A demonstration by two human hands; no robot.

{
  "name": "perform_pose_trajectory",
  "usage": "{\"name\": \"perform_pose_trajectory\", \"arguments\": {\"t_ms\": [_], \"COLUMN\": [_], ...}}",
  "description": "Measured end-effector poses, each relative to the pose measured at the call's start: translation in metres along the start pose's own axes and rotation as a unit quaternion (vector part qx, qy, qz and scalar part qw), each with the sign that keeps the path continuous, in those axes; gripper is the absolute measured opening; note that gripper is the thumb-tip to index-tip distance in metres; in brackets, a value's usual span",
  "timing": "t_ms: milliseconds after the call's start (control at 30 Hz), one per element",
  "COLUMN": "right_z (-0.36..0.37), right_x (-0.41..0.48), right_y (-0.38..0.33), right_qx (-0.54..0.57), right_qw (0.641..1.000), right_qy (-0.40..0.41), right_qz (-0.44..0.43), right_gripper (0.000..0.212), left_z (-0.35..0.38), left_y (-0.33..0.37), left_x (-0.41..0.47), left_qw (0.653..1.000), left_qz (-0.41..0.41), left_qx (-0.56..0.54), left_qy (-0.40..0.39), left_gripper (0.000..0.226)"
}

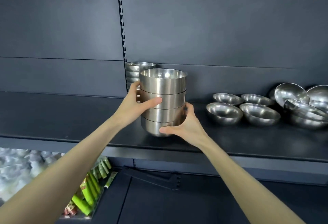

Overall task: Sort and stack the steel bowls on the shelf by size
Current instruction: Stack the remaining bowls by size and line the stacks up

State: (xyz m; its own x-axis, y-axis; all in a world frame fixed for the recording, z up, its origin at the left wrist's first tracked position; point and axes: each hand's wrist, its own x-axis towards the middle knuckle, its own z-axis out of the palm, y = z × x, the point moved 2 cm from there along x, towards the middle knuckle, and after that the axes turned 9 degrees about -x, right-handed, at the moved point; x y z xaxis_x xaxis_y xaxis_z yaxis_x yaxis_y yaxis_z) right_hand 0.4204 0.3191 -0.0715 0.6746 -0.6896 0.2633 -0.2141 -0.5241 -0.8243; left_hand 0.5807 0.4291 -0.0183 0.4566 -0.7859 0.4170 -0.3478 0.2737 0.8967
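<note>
At shelf (230, 140) front, stack (165, 88) clamped from both sides: left hand (134, 103) curled round middle, right hand (184, 126) curled round base.

brushed steel bowl stack (163, 97) (satin sheen), matt dark shelf (248, 140)

Arms outstretched; left hand (135, 105) and right hand (186, 126) grip the bowl stack (165, 87)

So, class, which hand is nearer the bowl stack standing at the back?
Left. The left hand grips the held stack just in front of the back stack; the right hand grips the held stack low down, on its far side.
</note>
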Motion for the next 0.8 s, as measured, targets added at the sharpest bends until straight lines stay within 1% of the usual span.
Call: {"name": "perform_pose_trajectory", "arguments": {"t_ms": [167, 400, 733, 800], "right_z": [0.002, -0.007, -0.005, -0.005], "right_x": [0.034, 0.075, 0.090, 0.087], "right_y": [0.016, 0.035, 0.039, 0.036], "right_qx": [-0.024, -0.041, -0.065, -0.072], "right_qw": [0.999, 0.998, 0.993, 0.992], "right_qy": [0.009, 0.022, 0.050, 0.054], "right_qz": [0.019, 0.037, 0.087, 0.092], "right_gripper": [0.129, 0.134, 0.139, 0.136], "left_z": [0.000, 0.009, 0.010, 0.010], "left_y": [-0.028, -0.053, -0.067, -0.067], "left_x": [0.038, 0.085, 0.118, 0.118], "left_qw": [1.000, 0.998, 0.992, 0.991], "left_qz": [-0.015, -0.012, -0.033, -0.035], "left_qx": [-0.004, -0.022, -0.033, -0.032], "left_qy": [-0.023, -0.053, -0.114, -0.126], "left_gripper": [0.104, 0.105, 0.111, 0.112]}}
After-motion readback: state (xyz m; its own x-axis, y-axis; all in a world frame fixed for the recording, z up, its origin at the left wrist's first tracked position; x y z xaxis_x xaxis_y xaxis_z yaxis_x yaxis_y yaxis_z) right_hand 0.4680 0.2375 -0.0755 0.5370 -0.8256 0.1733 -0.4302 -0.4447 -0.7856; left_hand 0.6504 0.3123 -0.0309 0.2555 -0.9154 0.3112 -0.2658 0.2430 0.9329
